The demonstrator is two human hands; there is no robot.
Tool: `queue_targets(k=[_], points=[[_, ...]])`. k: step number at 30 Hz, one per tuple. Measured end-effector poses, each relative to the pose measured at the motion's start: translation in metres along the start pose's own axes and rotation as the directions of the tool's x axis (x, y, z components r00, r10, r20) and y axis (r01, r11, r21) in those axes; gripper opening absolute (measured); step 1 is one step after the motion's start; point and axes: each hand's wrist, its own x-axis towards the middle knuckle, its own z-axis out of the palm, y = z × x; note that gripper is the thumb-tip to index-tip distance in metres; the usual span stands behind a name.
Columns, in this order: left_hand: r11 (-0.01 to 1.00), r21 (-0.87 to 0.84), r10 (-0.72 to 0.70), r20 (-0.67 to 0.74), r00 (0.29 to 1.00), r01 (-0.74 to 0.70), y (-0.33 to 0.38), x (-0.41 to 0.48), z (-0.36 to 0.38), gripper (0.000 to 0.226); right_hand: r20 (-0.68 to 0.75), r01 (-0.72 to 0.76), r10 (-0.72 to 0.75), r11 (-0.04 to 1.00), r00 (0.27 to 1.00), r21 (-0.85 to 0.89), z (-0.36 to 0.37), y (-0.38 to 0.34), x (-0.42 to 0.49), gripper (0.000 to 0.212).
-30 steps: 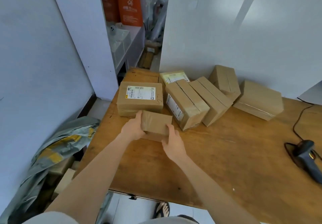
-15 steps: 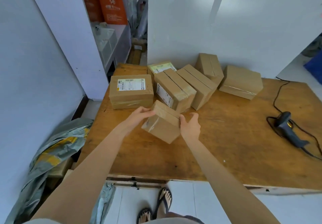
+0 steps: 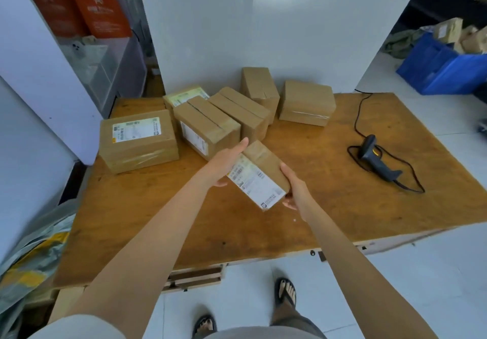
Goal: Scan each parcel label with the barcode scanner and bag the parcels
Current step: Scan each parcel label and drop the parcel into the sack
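Note:
I hold a small cardboard parcel (image 3: 259, 178) just above the wooden table (image 3: 329, 207), tilted, with its white barcode label facing up. My left hand (image 3: 224, 161) lies flat with straight fingers against its left side. My right hand (image 3: 295, 188) grips the near right corner, thumb on top and fingers curled underneath. The black barcode scanner (image 3: 374, 158) lies on the table to the right with its cable looped around it, well apart from both hands.
Several more cardboard parcels stand at the back of the table, the biggest a labelled box (image 3: 138, 141) at the left. A grey and yellow bag (image 3: 34, 259) lies crumpled on the floor at the left. A blue crate (image 3: 442, 67) stands far right.
Both hands lifted the small parcel off the table and turned it over, so its white label now faces up. It has moved nearer the table's middle.

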Motion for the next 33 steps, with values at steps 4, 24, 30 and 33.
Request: queue_targets(k=[4,24,30,33], points=[[0.996,0.031,0.083,-0.021,0.996,-0.082,0.025,0.028,0.037,0.063,0.043,-0.131,0.131,0.991,0.99,-0.003,-0.051,-0.012,0.032,0.062],[0.919,-0.361,0.097,-0.181,0.979,-0.158,0.114,0.137,0.266,0.032,-0.357,0.111,-0.52,0.669,0.776,-0.735,-0.301,-0.041,0.12,0.035],[0.929,-0.322,0.124,-0.201,0.972,-0.185,0.112,0.138,0.278,0.026,-0.238,-0.093,-0.468,0.313,0.851,-0.945,-0.339,-0.036,0.152,0.065],[0.929,-0.322,0.116,-0.21,0.971,-0.181,0.108,0.137,0.28,0.025,-0.193,-0.055,-0.438,0.308,0.878,-0.95,-0.336,-0.042,0.166,0.067]])
